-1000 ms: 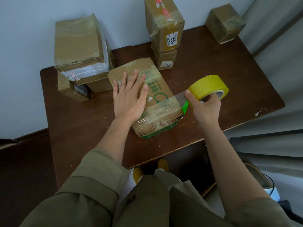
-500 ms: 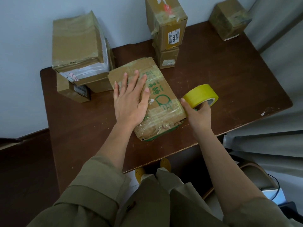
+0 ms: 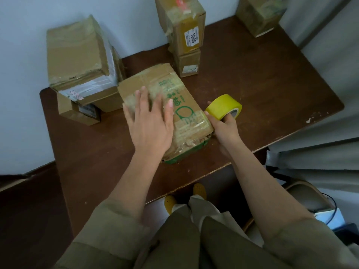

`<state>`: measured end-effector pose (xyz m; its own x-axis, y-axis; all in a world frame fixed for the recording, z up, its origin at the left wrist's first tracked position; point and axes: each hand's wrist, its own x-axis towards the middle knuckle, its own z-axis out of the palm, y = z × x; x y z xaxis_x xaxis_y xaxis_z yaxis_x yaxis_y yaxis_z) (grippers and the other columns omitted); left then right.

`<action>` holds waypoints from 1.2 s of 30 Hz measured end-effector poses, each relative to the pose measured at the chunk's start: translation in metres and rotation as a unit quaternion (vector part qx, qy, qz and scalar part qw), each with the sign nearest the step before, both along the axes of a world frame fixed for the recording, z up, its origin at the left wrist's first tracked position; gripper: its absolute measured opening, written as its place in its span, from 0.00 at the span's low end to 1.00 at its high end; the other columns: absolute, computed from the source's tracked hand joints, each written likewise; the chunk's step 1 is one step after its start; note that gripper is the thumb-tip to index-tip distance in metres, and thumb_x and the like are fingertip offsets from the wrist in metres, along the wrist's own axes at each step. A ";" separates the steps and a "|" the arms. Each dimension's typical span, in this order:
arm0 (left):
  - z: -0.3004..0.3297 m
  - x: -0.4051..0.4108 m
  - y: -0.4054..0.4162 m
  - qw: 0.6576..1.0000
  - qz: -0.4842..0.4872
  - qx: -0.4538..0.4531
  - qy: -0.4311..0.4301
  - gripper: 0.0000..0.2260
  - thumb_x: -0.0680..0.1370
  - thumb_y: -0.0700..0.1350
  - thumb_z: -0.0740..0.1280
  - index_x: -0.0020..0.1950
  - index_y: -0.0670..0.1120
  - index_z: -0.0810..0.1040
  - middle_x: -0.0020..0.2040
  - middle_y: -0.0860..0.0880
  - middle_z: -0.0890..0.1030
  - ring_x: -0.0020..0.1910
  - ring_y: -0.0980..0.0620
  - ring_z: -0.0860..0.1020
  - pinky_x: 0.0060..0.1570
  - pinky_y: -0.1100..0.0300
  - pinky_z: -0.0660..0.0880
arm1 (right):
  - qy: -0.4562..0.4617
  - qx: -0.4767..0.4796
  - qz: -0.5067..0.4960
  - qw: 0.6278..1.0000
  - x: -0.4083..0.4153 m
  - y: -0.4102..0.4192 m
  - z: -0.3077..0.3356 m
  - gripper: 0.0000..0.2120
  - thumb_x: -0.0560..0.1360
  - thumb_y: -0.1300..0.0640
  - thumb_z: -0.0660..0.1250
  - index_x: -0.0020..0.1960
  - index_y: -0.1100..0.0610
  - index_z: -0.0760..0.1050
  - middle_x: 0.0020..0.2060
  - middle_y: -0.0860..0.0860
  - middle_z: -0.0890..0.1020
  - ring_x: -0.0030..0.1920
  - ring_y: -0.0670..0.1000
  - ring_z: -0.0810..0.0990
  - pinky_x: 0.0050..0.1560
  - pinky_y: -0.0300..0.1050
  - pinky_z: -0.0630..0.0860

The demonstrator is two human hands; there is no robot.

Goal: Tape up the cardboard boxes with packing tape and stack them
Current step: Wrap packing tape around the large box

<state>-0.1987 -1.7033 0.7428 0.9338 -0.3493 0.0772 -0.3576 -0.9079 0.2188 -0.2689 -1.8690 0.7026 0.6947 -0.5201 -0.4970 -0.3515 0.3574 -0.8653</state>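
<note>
The flat cardboard box [image 3: 165, 111] with green print lies near the front edge of the brown table [image 3: 272, 90], under the left hand [image 3: 150, 123], whose straight, spread fingers press on its top. The right hand [image 3: 225, 126] grips one yellow tape roll [image 3: 223, 106] just beside the box's right edge. Six boxes show in all: three stacked at left, two stacked behind, the upper labelled "1006" [image 3: 192, 38], and one at the far right corner

brown wooden table [image 3: 262, 98] sat against a pale wall [image 3: 23, 55]; grey curtain [image 3: 330, 61] hung alongside, yellow shoes [image 3: 199, 191] below.
</note>
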 end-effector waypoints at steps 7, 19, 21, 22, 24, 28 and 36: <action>-0.013 -0.024 0.006 0.996 0.043 0.055 0.046 0.34 0.80 0.66 0.40 0.81 0.49 0.52 0.81 0.40 0.49 0.80 0.41 0.46 0.76 0.38 0.41 | -0.016 -0.014 0.005 1.000 -0.007 0.005 -0.011 0.08 0.79 0.57 0.69 0.57 0.48 0.77 0.50 0.46 0.84 0.50 0.45 0.83 0.51 0.44 0.80; -0.003 -0.016 -0.032 0.991 -0.001 0.073 0.110 0.50 0.70 0.77 0.45 0.81 0.46 0.42 0.80 0.36 0.38 0.78 0.36 0.36 0.75 0.39 0.36 | -0.011 -0.017 0.001 1.000 -0.002 0.001 -0.009 0.08 0.79 0.57 0.69 0.58 0.53 0.77 0.50 0.50 0.84 0.51 0.50 0.83 0.57 0.52 0.80; -0.005 -0.013 -0.033 0.991 -0.001 0.069 0.110 0.51 0.69 0.78 0.48 0.81 0.47 0.43 0.80 0.38 0.39 0.78 0.37 0.37 0.75 0.41 0.36 | -0.015 -0.019 -0.002 1.000 -0.002 0.000 -0.010 0.09 0.79 0.56 0.70 0.58 0.52 0.77 0.52 0.51 0.84 0.54 0.51 0.83 0.59 0.54 0.80; -0.006 -0.014 -0.033 0.991 0.001 0.073 0.110 0.50 0.70 0.78 0.48 0.81 0.47 0.43 0.80 0.39 0.41 0.78 0.37 0.37 0.75 0.40 0.36 | -0.013 -0.018 -0.005 1.000 -0.003 0.001 -0.013 0.09 0.79 0.55 0.70 0.58 0.51 0.77 0.54 0.51 0.84 0.55 0.52 0.82 0.60 0.56 0.79; -0.006 -0.017 -0.033 0.990 0.001 0.086 0.114 0.48 0.72 0.76 0.48 0.81 0.46 0.44 0.81 0.40 0.42 0.78 0.36 0.37 0.75 0.40 0.37 | -0.006 -0.014 -0.013 1.000 -0.004 0.004 -0.015 0.07 0.78 0.55 0.70 0.56 0.50 0.77 0.53 0.51 0.84 0.56 0.52 0.82 0.61 0.58 0.78; 0.000 -0.015 -0.036 0.989 0.006 0.067 0.133 0.46 0.73 0.74 0.44 0.81 0.46 0.43 0.81 0.41 0.40 0.78 0.37 0.35 0.76 0.39 0.36 | -0.005 -0.009 -0.010 1.000 -0.004 0.003 -0.012 0.06 0.78 0.55 0.70 0.54 0.50 0.77 0.51 0.50 0.84 0.54 0.52 0.83 0.61 0.58 0.78; -0.007 -0.020 -0.037 0.990 0.014 0.092 0.108 0.47 0.73 0.76 0.45 0.81 0.45 0.44 0.81 0.40 0.42 0.78 0.36 0.38 0.75 0.38 0.38 | -0.019 -0.017 -0.014 1.000 -0.005 0.005 -0.015 0.06 0.79 0.57 0.70 0.55 0.51 0.77 0.51 0.51 0.84 0.54 0.52 0.83 0.59 0.55 0.80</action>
